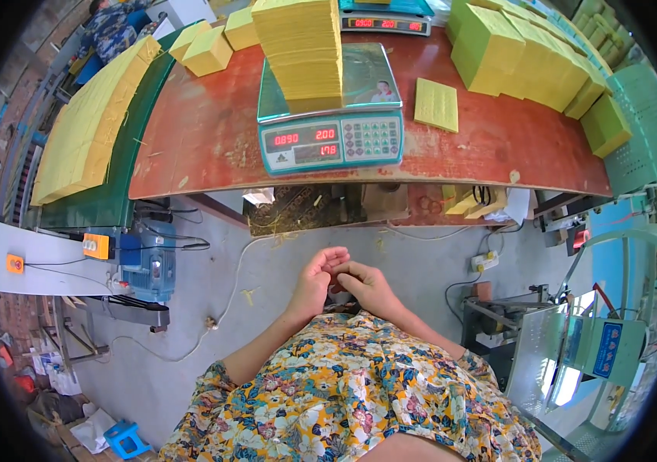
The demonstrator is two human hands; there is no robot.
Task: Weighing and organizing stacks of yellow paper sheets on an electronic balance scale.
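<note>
My left hand [315, 283] and my right hand [367, 285] meet in front of my body, below the near edge of the red table. The left fingers are stretched out and slightly cupped. My right fingers are curled against the left hand, and whatever they may hold is hidden. Beyond the hands stands a digital scale [331, 145] with lit red figures and a keypad. A tall stack of yellow paper sheets [301, 54] rests on its pan, touched by neither hand. To the scale's right lies a thin yellow pad of sheets [436, 105].
More yellow stacks [490, 46] line the right back of the red table [197, 135]; smaller blocks [207, 52] sit back left. A long yellow row [93, 127] lies on a green surface. Another scale [386, 25] is behind. Cables [224, 304] cross the floor; machinery [575, 346] flanks me.
</note>
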